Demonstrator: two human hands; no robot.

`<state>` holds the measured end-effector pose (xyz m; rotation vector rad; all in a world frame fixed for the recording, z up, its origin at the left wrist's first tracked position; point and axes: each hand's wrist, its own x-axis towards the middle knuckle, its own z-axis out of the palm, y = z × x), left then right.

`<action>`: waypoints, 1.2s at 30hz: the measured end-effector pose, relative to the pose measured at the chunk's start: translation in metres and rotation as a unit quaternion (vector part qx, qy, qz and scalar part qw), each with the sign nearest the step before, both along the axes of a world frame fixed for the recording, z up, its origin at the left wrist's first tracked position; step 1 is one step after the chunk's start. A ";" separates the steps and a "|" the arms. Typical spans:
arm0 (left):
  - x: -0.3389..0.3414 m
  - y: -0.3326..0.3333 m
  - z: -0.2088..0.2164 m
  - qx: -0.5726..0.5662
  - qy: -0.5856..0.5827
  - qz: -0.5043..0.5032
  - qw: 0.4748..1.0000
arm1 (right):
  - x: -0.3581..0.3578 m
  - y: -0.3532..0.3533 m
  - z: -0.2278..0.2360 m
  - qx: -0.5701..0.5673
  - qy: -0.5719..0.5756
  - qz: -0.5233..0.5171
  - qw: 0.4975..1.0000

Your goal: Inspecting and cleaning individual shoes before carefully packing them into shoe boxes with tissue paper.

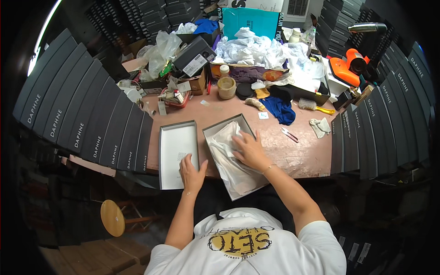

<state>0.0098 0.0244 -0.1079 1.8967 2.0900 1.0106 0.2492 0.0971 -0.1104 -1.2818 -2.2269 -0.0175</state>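
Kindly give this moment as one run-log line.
left hand: at white-lined lid | right hand: on pale tissue paper | pale tissue paper: inside open box

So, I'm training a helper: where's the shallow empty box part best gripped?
Take the shallow box part by its near end, from the near side: that end seems to jut past the table, leaving room beneath, and its rim should pinch easily.

Same pale word [55,123] on the dark boxes [68,94] either side, big black lettering [240,241] on the white shirt [293,252], tiny print [182,157] inside the lid [176,141], too small to read.
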 end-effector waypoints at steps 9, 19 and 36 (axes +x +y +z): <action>-0.030 -0.010 0.136 -0.175 -0.553 -0.175 0.795 | 0.086 -0.052 0.067 -0.248 0.406 -0.062 0.877; 0.068 -0.033 0.020 -0.056 -0.202 -0.147 0.967 | 0.102 -0.040 0.015 -0.424 0.270 -0.161 0.849; 0.095 0.001 0.079 -0.222 -0.790 -0.303 0.485 | 0.095 -0.112 0.168 -0.184 0.333 0.087 0.921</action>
